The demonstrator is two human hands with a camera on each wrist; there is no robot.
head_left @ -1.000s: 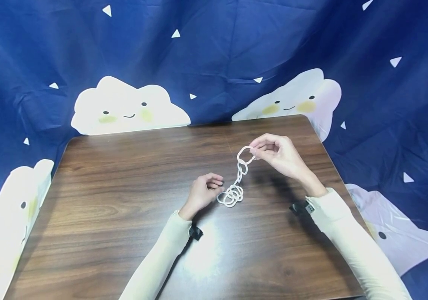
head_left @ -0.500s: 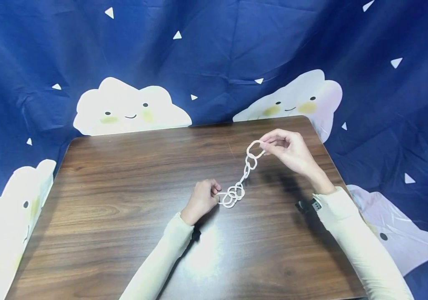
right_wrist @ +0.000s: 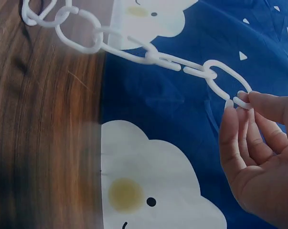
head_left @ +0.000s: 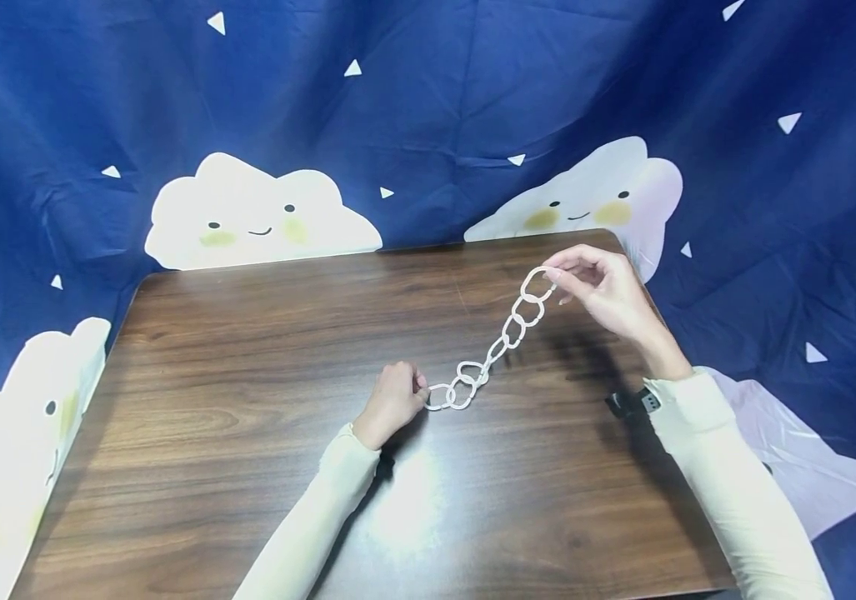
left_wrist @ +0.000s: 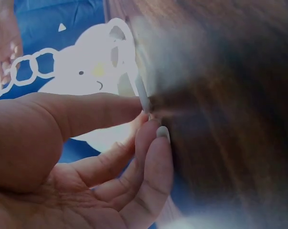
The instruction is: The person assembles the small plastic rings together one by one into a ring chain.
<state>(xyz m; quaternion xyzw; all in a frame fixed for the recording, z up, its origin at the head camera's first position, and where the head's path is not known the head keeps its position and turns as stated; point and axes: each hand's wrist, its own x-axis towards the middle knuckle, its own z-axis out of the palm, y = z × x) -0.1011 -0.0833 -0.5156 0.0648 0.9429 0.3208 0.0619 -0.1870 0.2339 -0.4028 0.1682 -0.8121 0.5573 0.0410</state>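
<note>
A white chain of oval links (head_left: 498,348) slants up from the table to the right in the head view. My right hand (head_left: 608,292) pinches its top link between thumb and fingertips, raised above the table. Low at the table, my left hand (head_left: 392,400) pinches the link at the other end. Seen from the left wrist, the thumb and fingers (left_wrist: 153,157) close on that end link (left_wrist: 140,86). In the right wrist view the pinched link (right_wrist: 227,78) has a small gap in its side, close to the fingertips.
Both hands are over a brown wood-grain table (head_left: 247,350). Behind it and at its sides hangs a blue cloth (head_left: 428,100) printed with white clouds and triangles. A dark device (head_left: 623,405) sits at the right wrist.
My right hand has moved up and right, drawing the bunched links out into a line. My left hand has gone from loosely beside the pile to pinching the end link.
</note>
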